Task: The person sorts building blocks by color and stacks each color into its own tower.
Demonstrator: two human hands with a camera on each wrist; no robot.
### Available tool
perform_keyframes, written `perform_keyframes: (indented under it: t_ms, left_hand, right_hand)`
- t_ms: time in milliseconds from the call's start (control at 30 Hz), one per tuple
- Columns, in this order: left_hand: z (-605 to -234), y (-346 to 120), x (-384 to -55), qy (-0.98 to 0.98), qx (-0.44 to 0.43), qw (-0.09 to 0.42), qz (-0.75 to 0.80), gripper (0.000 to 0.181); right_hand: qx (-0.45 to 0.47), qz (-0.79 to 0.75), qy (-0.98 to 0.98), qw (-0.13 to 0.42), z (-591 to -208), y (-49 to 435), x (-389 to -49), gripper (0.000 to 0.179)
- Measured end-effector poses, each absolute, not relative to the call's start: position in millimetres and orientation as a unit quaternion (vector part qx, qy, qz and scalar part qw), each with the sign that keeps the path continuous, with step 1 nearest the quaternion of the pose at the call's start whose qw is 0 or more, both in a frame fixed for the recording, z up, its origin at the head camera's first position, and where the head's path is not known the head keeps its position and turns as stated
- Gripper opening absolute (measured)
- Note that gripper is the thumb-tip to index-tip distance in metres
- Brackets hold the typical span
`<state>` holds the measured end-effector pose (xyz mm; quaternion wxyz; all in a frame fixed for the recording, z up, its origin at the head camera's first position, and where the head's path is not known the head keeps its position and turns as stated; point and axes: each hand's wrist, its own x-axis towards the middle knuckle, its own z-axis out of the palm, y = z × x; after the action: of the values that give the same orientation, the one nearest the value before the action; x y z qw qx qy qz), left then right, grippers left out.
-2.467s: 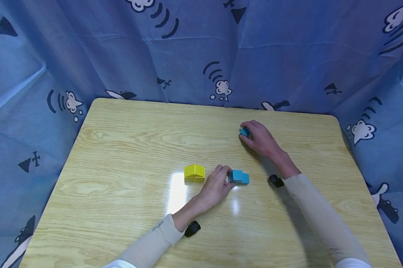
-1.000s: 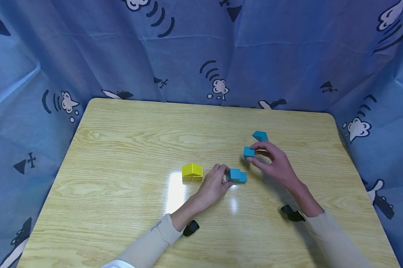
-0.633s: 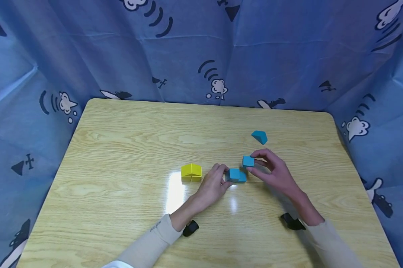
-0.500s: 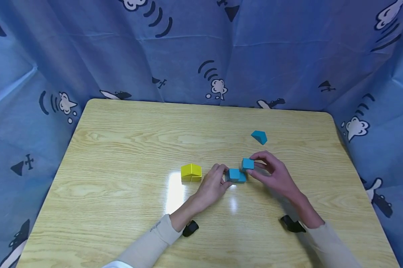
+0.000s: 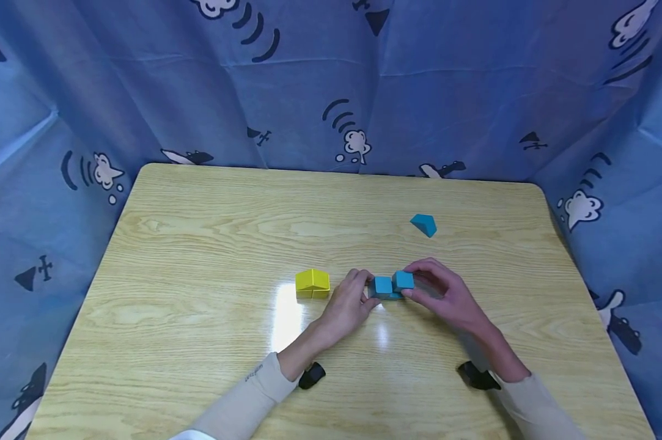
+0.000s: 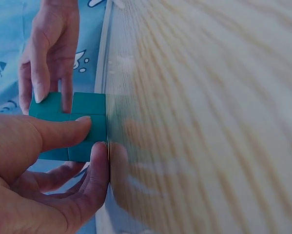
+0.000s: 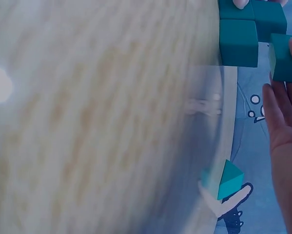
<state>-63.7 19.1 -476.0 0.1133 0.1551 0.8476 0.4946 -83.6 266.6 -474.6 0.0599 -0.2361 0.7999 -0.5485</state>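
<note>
At mid-table my left hand (image 5: pixel 346 304) pinches a small stack of blue blocks, thumb on one side and fingers on the other. In the left wrist view a lower blue block (image 6: pixel 88 103) shows beside the pinched part of the stack. My right hand (image 5: pixel 446 296) holds a blue cube (image 5: pixel 403 280) between thumb and fingers, close over that lower block and next to the upper block (image 5: pixel 380 287). A gap shows between the held cube and the lower block (image 7: pixel 238 43) in the right wrist view. The right palm is partly hidden in the head view.
A blue triangular block (image 5: pixel 425 225) lies farther back on the wooden table (image 5: pixel 215 232). Yellow blocks (image 5: pixel 312 284) form a small house shape left of my left hand. A patterned blue curtain (image 5: pixel 308 79) stands behind the table's far edge.
My right hand has brought the cube from the back of the table toward me, then down beside the upper block, leaving the triangular block behind. My left hand stays on the stack.
</note>
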Motion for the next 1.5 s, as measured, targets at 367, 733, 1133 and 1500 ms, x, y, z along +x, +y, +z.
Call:
perform_keyframes:
  t_ms: [367, 733, 1133, 1500]
  left_hand:
    - [-474.0, 18.7, -63.9, 0.846, 0.150, 0.116, 0.498, 0.037]
    - [-474.1, 19.2, -63.9, 0.844, 0.156, 0.116, 0.500, 0.037]
    - [-475.3, 18.7, -64.5, 0.846, 0.157, 0.111, 0.496, 0.038]
    - [-476.9, 18.7, -64.4, 0.844, 0.158, 0.108, 0.501, 0.039]
  right_hand:
    - [-0.241, -0.548, 0.797, 0.076, -479.5, 263.7, -82.5, 0.042]
    - [-0.232, -0.555, 0.794, 0.088, -480.3, 263.7, -80.6, 0.042]
    - [-0.239, -0.545, 0.799, 0.087, -483.1, 263.2, -82.3, 0.041]
    - [-0.225, -0.517, 0.822, 0.083, -474.4, 265.5, -84.1, 0.044]
